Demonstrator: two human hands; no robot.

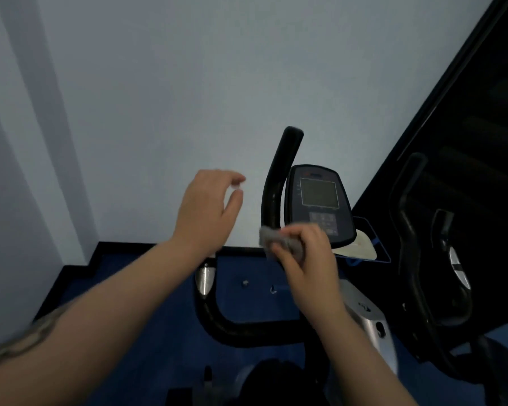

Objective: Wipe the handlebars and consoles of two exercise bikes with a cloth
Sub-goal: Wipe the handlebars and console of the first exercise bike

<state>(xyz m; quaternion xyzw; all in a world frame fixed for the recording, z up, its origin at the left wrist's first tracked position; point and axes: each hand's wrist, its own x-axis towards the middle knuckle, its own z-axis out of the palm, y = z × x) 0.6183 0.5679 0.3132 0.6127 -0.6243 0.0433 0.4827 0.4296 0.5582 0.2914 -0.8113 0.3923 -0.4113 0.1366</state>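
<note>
My right hand [305, 256] grips a crumpled grey cloth [272, 240] at the base of the near bike's upright black handlebar [279, 177], just below the dark console [318, 203] with its grey screen. My left hand [208, 209] hovers in the air to the left of that handlebar, fingers loosely curled and holding nothing. The lower black handlebar loop [232, 326] with a silver grip sensor [206, 278] runs under my arms. A second bike's black handlebars [414, 244] stand at the right.
A pale wall fills the view ahead, with a black skirting and blue floor [147, 288] below. A dark panel [467, 127] slants across the right side. A pale cloth or paper [361, 247] lies in a tray behind the console. The silver bike body [370, 326] sits under my right forearm.
</note>
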